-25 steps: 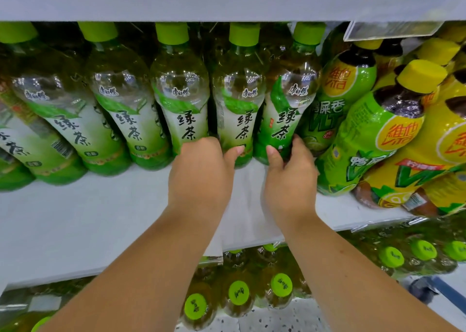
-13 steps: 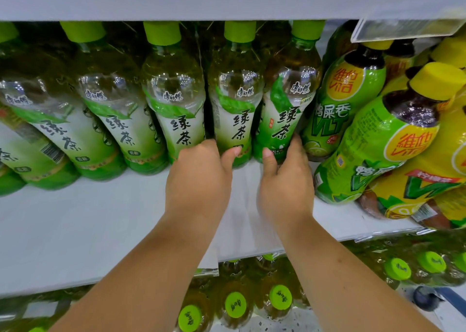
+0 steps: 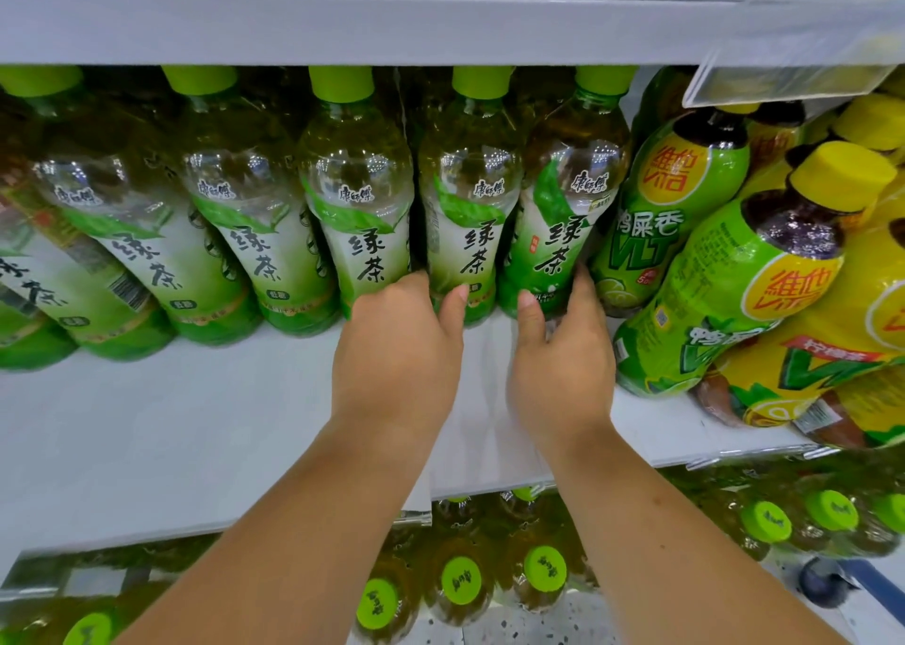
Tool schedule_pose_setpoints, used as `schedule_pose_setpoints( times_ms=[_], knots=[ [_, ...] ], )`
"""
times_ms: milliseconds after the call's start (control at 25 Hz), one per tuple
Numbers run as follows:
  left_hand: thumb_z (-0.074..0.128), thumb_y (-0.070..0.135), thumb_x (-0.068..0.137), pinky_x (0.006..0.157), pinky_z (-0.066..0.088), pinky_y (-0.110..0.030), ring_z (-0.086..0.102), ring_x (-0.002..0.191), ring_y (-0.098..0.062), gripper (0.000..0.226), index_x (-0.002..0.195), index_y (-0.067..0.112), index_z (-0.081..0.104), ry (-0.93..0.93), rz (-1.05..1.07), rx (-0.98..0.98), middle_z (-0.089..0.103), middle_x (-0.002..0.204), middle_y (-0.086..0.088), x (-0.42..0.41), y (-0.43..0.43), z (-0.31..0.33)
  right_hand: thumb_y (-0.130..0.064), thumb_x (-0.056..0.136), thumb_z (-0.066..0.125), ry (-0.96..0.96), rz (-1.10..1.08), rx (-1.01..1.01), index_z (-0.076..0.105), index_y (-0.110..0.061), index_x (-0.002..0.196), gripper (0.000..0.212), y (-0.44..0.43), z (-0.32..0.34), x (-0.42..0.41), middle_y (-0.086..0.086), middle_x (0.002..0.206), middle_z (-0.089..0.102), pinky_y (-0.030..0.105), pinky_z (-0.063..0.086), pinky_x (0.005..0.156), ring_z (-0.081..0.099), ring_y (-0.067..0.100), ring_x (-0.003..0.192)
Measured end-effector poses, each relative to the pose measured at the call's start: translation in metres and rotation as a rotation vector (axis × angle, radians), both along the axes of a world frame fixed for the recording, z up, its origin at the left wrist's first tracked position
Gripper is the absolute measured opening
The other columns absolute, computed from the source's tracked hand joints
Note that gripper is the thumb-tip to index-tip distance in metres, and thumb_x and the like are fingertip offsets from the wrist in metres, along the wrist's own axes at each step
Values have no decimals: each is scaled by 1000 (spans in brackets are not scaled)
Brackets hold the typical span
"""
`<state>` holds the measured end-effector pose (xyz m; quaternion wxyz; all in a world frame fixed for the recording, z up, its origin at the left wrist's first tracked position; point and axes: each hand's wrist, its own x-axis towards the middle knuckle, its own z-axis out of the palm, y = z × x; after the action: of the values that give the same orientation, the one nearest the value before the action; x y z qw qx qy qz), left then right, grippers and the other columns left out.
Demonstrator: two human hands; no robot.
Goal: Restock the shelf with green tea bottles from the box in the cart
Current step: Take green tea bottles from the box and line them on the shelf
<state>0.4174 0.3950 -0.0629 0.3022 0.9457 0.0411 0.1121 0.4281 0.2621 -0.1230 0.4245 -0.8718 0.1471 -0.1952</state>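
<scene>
A row of green tea bottles with light green caps stands upright on the white shelf (image 3: pixel 171 429). My left hand (image 3: pixel 399 350) is wrapped around the base of one bottle (image 3: pixel 465 213), thumb on its right side. My right hand (image 3: pixel 563 365) grips the base of the rightmost green tea bottle (image 3: pixel 563 213), thumb on its left, fingers on its right. The two held bottles stand side by side, touching or nearly so. The cart and box are out of sight.
Right of the green tea stand green and yellow lemon tea bottles (image 3: pixel 725 282) with yellow caps, tight against the held bottle. Above runs another shelf board with a clear price holder (image 3: pixel 783 81). Below, more green-capped bottles (image 3: pixel 460 581) fill the lower shelf.
Both hands have pushed slightly deeper into the shelf with their two bottles, which now stand in line with the row. The view has shifted a little left.
</scene>
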Motion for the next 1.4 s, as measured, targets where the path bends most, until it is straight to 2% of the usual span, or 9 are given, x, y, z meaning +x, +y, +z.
schedule_pose_setpoints(
  times_ms=[200,320,440,640,840,1000,1120,1240,1400],
  knots=[
    [53,32,99,68,55,-39,66,87,-29,20,111,21,65,14,-63,-105,72,90,-2,-14,3,1,-41,98,51,-19,13,77,41,-20,148,56,-4,-3,-2,2,141,57,45,45,107,53,22,130],
    [54,22,98,80,57,-43,65,97,-28,48,146,26,49,97,-114,-144,72,98,-3,-18,8,3,-43,90,51,5,44,100,39,-25,148,62,-5,-3,-2,-2,140,58,45,45,108,53,20,130],
    [54,17,96,87,56,-44,63,104,-27,66,157,26,31,180,-181,-183,72,103,-4,-20,16,4,-38,84,53,55,108,99,31,-28,153,73,-11,-3,-2,-3,149,50,46,40,113,46,19,138],
    [55,15,95,90,54,-38,63,104,-25,73,159,30,24,254,-209,-212,70,107,-3,-22,22,8,-27,78,52,107,176,85,26,-28,155,81,-18,-4,-5,-5,155,42,44,34,118,39,16,144],
    [53,21,99,80,47,-27,61,91,-14,68,158,34,24,360,-198,-388,66,103,7,-22,25,7,-30,79,53,114,190,185,30,-26,154,78,-13,6,-10,-3,152,46,43,33,119,40,16,143],
    [54,37,100,96,50,-34,60,113,-18,60,155,35,32,442,-208,-387,57,134,7,-51,34,21,-30,94,57,194,184,244,33,-19,153,65,2,24,-51,0,155,41,27,28,117,40,8,138],
    [57,45,97,98,50,-35,61,114,-20,55,150,34,44,480,-166,-419,57,137,5,-79,46,31,-28,101,54,317,155,341,35,-17,153,57,10,49,-92,1,156,40,17,30,105,38,10,141],
    [57,49,96,100,48,-32,57,122,-14,56,148,33,46,553,-198,-413,56,139,9,-116,51,40,-30,101,53,342,124,377,40,-19,150,53,12,69,-141,-3,153,43,21,33,105,40,8,139],
    [55,53,97,88,48,-24,51,131,-12,60,150,30,43,677,-299,-471,49,149,12,-174,49,67,-28,101,55,343,17,506,39,-21,151,54,11,102,-219,-5,153,43,27,38,108,42,11,138]
  ],
)
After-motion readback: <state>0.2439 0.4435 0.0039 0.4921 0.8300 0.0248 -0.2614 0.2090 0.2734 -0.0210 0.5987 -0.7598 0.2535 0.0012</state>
